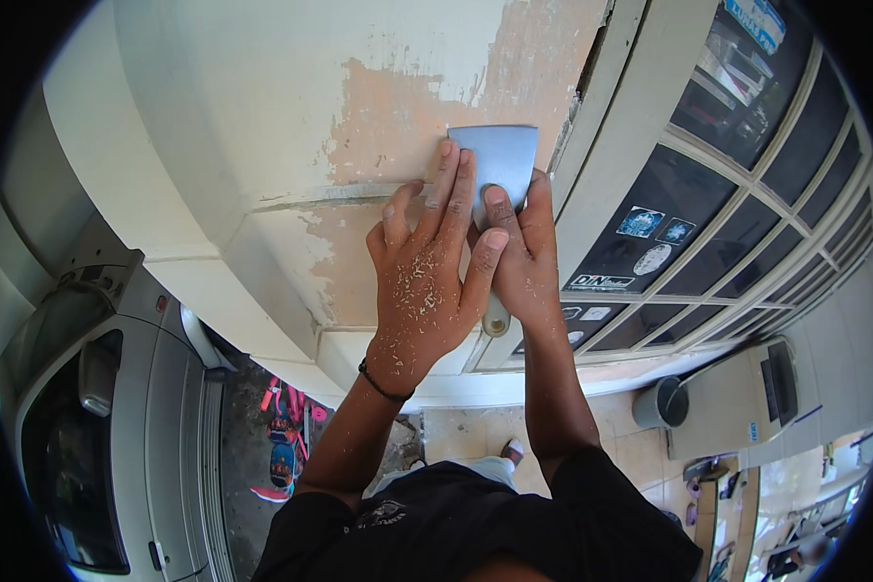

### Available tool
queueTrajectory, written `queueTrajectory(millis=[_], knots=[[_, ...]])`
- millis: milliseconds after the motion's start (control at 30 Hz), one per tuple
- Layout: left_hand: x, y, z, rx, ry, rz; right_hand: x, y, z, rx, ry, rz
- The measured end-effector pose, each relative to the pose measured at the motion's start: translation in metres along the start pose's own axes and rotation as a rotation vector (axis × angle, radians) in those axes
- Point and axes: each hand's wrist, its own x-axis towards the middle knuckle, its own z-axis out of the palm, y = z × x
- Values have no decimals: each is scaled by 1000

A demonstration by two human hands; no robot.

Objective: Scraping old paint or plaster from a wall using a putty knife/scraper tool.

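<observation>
Scraper (496, 155) with a broad metal blade is held at a panelled wall (262, 97), its wide edge facing the far side and lying over a peach-coloured bare patch (388, 107) where white paint is missing. Contact along that edge cannot be confirmed.

Right hand (526, 257) grasps the scraper, thumb laid on the blade face and fingers closed behind; the rounded handle end shows on the near side. Left hand (422, 276) is unclenched: index and middle fingers lie straight, tips at the blade's left edge, the ring finger is bent, and the thumb reaches across to the right hand. Pale flakes (419, 291) cover the back of the left hand; a dark bracelet (383, 390) circles its wrist.

To the right of the wall is a gridded glazed panel (708, 194) bearing stickers. A grey bucket (661, 404) stands near right on a tiled floor (470, 432), beside a white appliance (713, 422). A silver vehicle (155, 427) occupies the left; pink and blue articles (281, 461), kind unclear, lie between it and the person.
</observation>
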Motion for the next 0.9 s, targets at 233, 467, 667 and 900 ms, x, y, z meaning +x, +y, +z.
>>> queueTrajectory(millis=[233, 467, 667, 900], knots=[[14, 0, -8, 28, -9, 29, -4, -13, -2, 27, -60, -41], [13, 0, -8, 20, -12, 63, -5, -3, -6, -206, -21, -113], [20, 3, -11, 3, -31, 70, 3, -12, 2, 102, 22, -8], [17, -3, -12, 13, -32, 87, 9, -13, 8, 36, 96, 34]])
